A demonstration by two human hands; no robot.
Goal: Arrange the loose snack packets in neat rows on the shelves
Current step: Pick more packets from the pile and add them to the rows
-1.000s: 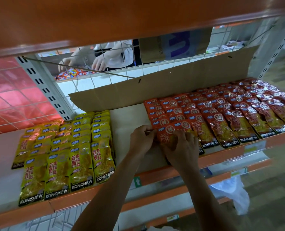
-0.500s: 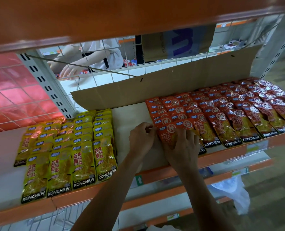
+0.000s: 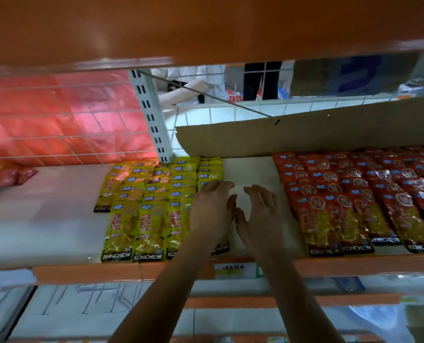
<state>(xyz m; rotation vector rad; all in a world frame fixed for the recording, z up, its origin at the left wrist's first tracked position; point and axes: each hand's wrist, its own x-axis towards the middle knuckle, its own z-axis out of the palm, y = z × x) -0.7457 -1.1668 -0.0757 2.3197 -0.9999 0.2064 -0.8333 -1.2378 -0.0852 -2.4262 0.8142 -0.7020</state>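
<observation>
Over yellow packets (image 3: 146,219), left hand (image 3: 212,214), beside red packets (image 3: 354,199), right hand (image 3: 261,219)

- We see our left hand (image 3: 212,211) palm down, its fingers (image 3: 215,188) stretched forward and held close together.
- Our right hand (image 3: 260,216) is just beside it, palm down too, its fingers a little spread and softly bent.
- The two thumbs point at each other and are close.
- Our bare left arm (image 3: 161,293) and right arm (image 3: 302,300) reach forward from below.
- Both hands are loose and flat.
</observation>
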